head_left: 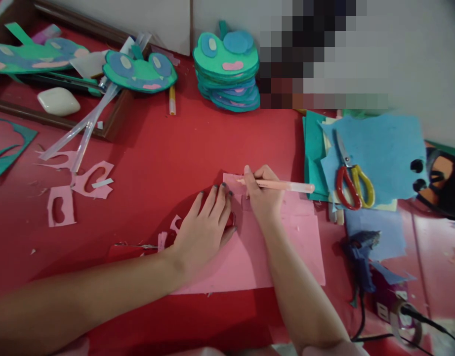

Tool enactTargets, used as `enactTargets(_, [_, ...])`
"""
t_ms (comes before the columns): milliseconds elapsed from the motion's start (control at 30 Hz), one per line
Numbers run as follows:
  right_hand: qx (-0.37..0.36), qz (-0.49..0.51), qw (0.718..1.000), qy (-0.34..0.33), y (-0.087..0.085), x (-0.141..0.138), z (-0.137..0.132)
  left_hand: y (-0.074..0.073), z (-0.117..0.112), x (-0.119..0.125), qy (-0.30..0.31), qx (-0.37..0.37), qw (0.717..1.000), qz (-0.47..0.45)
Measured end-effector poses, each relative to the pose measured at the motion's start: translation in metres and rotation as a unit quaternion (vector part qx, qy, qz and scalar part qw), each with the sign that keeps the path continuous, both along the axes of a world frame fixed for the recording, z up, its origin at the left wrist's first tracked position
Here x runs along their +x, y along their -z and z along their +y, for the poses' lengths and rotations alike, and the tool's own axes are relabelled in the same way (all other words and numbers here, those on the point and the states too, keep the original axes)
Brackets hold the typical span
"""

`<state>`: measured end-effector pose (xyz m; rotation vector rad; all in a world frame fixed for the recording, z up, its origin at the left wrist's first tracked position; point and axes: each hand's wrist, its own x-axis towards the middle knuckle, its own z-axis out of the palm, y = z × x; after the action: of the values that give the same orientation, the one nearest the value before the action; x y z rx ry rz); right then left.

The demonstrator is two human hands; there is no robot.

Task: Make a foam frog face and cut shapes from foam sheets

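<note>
My left hand (207,225) lies flat with its fingers stretched out, pressing on the left part of a pink felt sheet (297,252). In my right hand (266,198) is a slim peach-coloured pen (286,186), gripped between thumb and fingers. Its tip points left, at the sheet's upper left corner, and appears to touch the felt there. Beside my left wrist are small pink felt offcuts (161,241). Part of the sheet is hidden under both hands and my right forearm.
A stack of green and blue felt frog-like faces (227,74) stands at the back. Red-and-yellow scissors (348,173) rest on blue felt (390,153) at right, above a glue gun (362,257) with its cord. At left are a wooden tray (118,116), glue sticks (84,141) and pink scraps (62,205).
</note>
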<state>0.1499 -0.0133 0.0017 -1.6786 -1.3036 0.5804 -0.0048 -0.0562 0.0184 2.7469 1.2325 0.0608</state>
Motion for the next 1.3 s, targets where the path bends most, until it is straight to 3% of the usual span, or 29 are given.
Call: enactTargets(1300, [-0.038, 0.027, 0.999, -0.009, -0.002, -0.010, 0.001, 0.000, 0.000, 0.000, 0.004, 0.009, 1.000, 0.001])
